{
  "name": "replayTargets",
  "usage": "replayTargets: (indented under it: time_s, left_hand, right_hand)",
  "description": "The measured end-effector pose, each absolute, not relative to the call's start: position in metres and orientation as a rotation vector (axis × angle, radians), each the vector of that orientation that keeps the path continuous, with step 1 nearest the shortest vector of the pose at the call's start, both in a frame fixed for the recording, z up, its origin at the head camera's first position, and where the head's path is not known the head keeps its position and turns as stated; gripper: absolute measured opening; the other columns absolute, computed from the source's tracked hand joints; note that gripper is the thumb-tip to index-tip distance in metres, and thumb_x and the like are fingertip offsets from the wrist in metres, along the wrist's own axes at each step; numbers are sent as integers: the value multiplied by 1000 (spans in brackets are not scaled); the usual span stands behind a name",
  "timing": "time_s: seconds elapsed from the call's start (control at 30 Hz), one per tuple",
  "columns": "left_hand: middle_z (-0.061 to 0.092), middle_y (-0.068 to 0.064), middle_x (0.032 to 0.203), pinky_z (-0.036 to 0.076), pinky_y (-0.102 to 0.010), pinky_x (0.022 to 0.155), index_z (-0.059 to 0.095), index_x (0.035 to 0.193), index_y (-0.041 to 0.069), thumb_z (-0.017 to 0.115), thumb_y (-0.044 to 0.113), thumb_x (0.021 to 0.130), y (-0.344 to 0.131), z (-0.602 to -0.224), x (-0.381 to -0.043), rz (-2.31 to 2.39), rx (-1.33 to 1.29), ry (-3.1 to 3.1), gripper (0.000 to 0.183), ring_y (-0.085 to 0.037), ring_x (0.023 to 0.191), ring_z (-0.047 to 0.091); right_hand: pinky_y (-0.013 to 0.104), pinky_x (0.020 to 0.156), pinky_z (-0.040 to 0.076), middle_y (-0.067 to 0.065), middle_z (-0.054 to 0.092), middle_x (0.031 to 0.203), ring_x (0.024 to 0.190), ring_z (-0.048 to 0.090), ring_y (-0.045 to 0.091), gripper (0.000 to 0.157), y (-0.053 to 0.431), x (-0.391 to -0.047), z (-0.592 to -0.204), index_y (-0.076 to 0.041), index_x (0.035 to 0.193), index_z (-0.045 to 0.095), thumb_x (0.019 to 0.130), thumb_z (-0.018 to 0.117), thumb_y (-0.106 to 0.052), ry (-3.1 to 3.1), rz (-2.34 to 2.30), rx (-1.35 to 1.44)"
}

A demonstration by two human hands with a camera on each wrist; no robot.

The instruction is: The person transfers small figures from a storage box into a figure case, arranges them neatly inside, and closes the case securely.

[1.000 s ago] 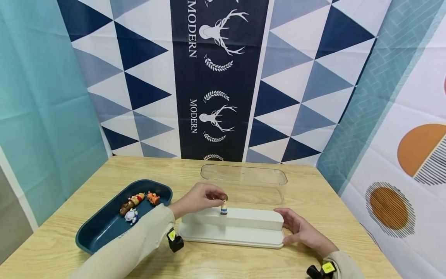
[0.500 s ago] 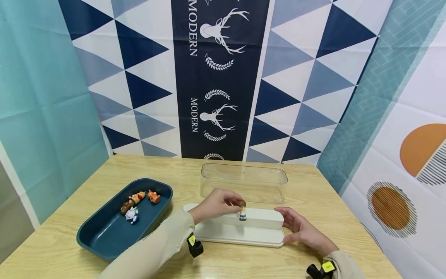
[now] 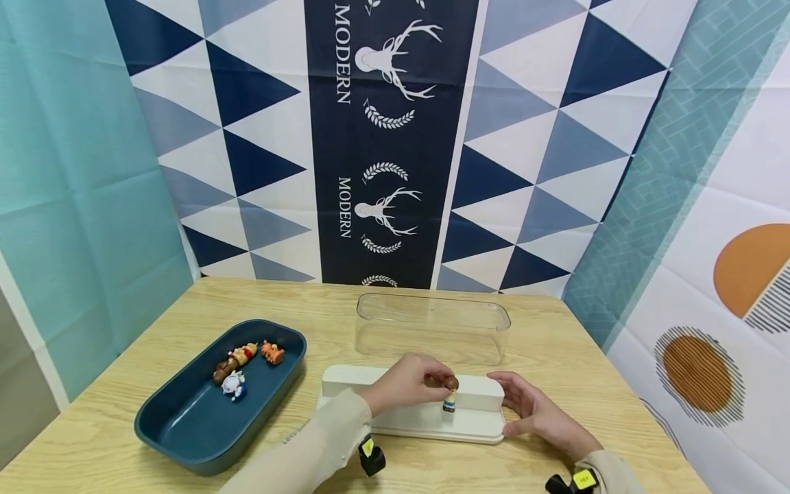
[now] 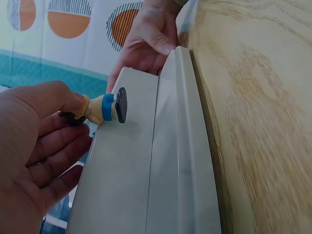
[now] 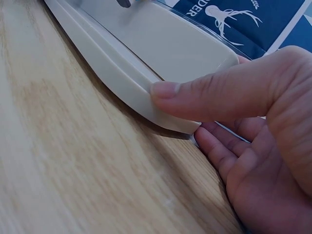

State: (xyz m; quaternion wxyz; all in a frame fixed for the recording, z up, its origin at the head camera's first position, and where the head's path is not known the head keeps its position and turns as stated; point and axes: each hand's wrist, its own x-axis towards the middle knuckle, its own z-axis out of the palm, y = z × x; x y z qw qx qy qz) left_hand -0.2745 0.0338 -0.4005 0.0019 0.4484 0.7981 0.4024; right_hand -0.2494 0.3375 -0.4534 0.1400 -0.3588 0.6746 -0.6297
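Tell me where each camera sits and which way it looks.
Head: on the person's head, facing forward and down at the table; left grip, right grip, sleeves show.
Left wrist: worn there, facing along the white stand toward the circle-patterned curtain; left grip pinching the toy figure, right grip beyond.
Right wrist: worn there, facing the white stand's end, deer backdrop behind; right grip shows.
Shared: head and left wrist both show the toy figure.

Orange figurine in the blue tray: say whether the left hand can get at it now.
Probably not: the left hand pinches the brown-headed figurine at the white stand, though nothing covers the orange figurine in the tray.
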Motion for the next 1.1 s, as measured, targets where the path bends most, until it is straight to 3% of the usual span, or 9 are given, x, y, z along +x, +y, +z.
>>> replayTargets:
  time_s: [0.3, 0.5, 0.8, 1.1]
  left_hand:
    - [73, 2, 97, 42, -5, 83, 78, 107, 8, 73, 11, 90, 53, -402, -268, 1026, 1623, 2712, 18, 2, 90, 60]
    - [71, 2, 100, 42, -8, 87, 77, 111, 8, 74, 14, 89, 55, -409, -264, 942, 1646, 2785, 24, -4, 94, 60]
    - [66, 3, 95, 44, -14, 87, 78, 97, 13, 75, 17, 89, 55, -417, -264, 739, 1996, 2908, 9, -11, 91, 58]
    - [67, 6, 94, 44, -16, 88, 78, 95, 17, 73, 22, 90, 57, -411, -258, 459, 1994, 3048, 9, -9, 93, 58]
  right_hand:
    - [19, 104, 38, -7, 48, 142, 128, 48, 5, 84, 341, -248, -453, 9, 149, 22, 79, 68, 17, 1955, -1815, -1018]
    - [19, 105, 39, -5, 48, 142, 128, 49, 7, 82, 338, -245, -451, 3, 151, 27, 81, 66, 16, 1944, -1809, -1020]
    - [20, 104, 40, -5, 48, 142, 126, 50, 8, 83, 339, -248, -452, 3, 151, 25, 81, 66, 18, 1917, -1819, -1022]
    - [21, 103, 40, -4, 49, 140, 126, 50, 7, 83, 339, -249, -453, 7, 148, 25, 78, 67, 19, 1910, -1836, -1066]
